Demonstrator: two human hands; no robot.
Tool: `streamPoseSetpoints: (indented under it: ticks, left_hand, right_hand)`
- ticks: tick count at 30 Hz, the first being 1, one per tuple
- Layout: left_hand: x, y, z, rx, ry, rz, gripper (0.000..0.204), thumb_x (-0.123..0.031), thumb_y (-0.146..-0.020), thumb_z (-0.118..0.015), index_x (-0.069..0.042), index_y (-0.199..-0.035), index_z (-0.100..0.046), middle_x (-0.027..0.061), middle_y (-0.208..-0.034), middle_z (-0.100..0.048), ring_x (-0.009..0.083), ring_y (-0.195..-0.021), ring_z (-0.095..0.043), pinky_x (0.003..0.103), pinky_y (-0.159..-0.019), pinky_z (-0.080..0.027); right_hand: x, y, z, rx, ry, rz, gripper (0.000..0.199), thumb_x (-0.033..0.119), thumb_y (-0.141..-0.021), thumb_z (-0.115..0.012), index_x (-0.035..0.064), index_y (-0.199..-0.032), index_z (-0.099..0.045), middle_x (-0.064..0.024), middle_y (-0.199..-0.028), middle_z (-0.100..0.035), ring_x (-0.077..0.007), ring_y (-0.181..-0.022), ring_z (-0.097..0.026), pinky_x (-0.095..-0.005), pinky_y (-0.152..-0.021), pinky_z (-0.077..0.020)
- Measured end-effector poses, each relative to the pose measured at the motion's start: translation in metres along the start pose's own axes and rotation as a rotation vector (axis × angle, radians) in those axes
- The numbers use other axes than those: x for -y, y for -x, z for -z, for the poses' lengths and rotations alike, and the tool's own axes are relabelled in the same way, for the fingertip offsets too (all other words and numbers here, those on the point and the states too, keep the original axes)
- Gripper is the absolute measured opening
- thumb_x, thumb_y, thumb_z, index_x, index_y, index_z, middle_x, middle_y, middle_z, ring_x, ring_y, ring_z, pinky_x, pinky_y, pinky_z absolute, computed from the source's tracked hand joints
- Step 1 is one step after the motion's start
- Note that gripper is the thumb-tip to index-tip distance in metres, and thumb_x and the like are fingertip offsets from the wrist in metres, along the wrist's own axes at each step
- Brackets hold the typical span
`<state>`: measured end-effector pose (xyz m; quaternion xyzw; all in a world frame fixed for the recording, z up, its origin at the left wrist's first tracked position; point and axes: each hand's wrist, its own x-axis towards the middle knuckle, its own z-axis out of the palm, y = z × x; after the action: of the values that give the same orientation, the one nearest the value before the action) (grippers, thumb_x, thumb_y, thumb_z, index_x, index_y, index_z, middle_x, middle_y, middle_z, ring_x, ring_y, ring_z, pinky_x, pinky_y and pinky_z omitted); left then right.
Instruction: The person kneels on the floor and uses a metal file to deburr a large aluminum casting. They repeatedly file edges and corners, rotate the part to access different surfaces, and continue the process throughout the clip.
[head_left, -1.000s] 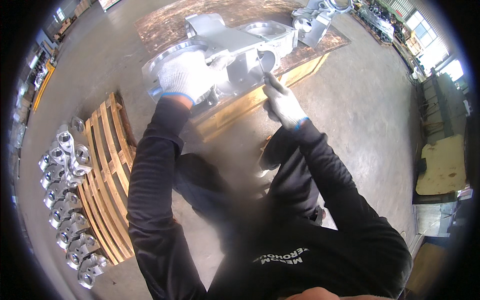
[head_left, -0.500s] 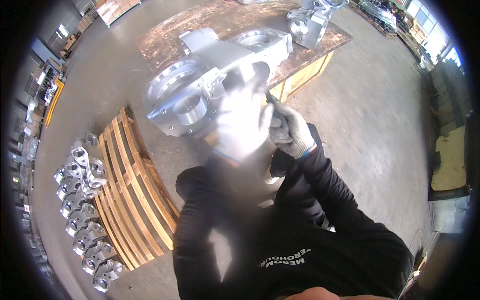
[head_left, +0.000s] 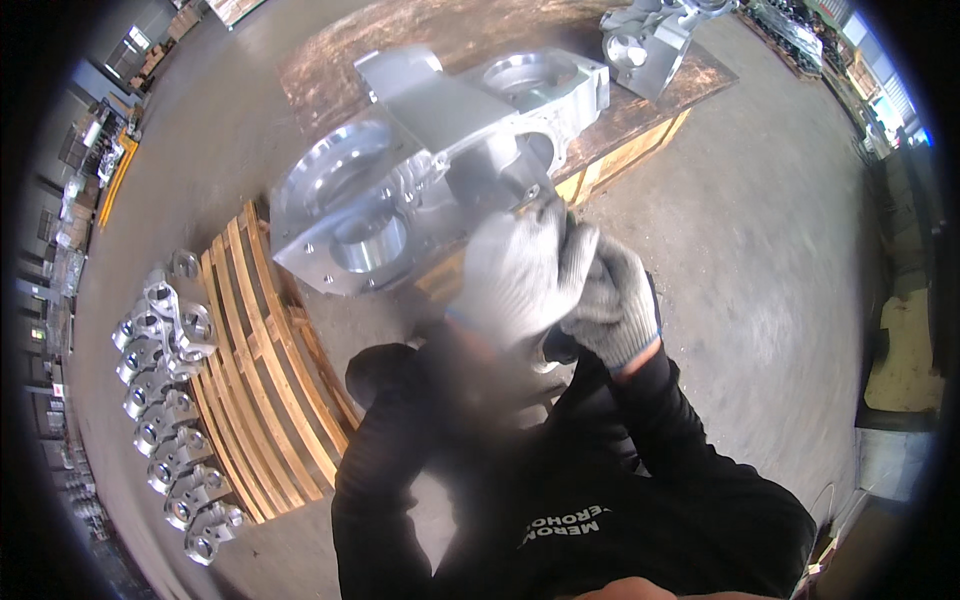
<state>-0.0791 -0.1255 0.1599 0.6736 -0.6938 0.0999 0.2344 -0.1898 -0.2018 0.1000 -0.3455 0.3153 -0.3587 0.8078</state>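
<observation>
A large machined metal casting (head_left: 450,115) with wide round bores lies on the worn tabletop, its near edge beside my hands. My left hand (head_left: 515,268), in a pale knit work glove, is closed, its fingers bent toward the other hand just off the casting's near right side. My right hand (head_left: 618,298), gloved the same way, is closed too and touches the left one. A small dark, greenish bit shows between the fingertips; the gloves hide the rest, so its kind cannot be told. A smudged blur covers part of my left wrist.
The brown tabletop (head_left: 690,75) has a wooden side below it. A second metal casting (head_left: 650,50) stands at its far right. Left of me lies a slatted wooden pallet (head_left: 262,360), with a row of similar castings (head_left: 165,425) on the floor beyond it.
Both hands have come slightly nearer to me and to the right, pressed closer together. My left hand has drawn back from the casting's edge. The whole view has shifted a little.
</observation>
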Motion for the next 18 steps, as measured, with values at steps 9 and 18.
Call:
streamPoseSetpoints:
  ticks: [9,18]
  left_hand:
    - [-0.002,-0.012,-0.004,0.025,0.009,0.169,0.031,-0.039,-0.1,-0.055,-0.011,-0.1,-0.068,0.0155,-0.075,-0.069,0.0356,-0.064,-0.071,0.049,-0.054,-0.055]
    - [-0.006,-0.018,0.004,0.173,0.039,0.214,0.047,-0.049,-0.099,-0.053,-0.007,-0.089,-0.071,0.0172,-0.073,-0.07,0.0339,-0.065,-0.071,0.047,-0.059,-0.055]
  right_hand:
    - [0.017,0.015,0.028,0.324,-0.183,-0.017,0.04,-0.007,-0.087,-0.066,-0.0043,-0.126,-0.059,-0.0063,-0.102,-0.072,-0.0107,-0.092,-0.069,-0.0289,-0.085,-0.0596]
    - [0.02,0.025,-0.003,0.204,0.122,0.142,0.033,0.007,-0.103,-0.056,-0.0053,-0.133,-0.059,-0.0095,-0.12,-0.069,-0.0141,-0.102,-0.068,-0.0299,-0.09,-0.0572]
